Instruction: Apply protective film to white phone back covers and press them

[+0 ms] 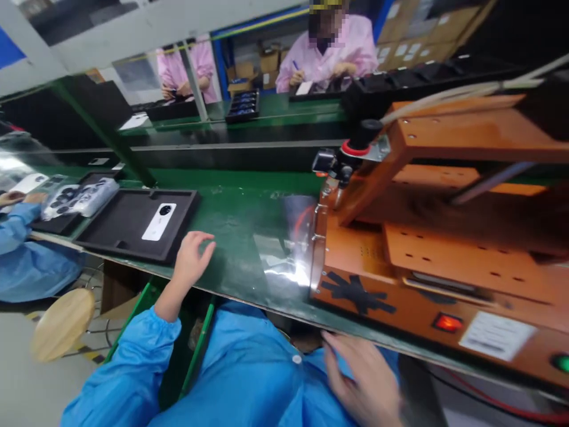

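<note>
My left hand rests open on the green conveyor belt, fingers spread, just right of a black foam tray. A white phone back cover with a round camera ring lies in that tray. My right hand hangs open below the bench edge, over my blue-sleeved lap, holding nothing. It is under the front of an orange press machine.
The orange machine has a lit red switch, a green button and a white label. A second black tray with bagged parts lies further left, beside a co-worker's blue sleeve. People in pink coats work across the line. A wooden stool stands lower left.
</note>
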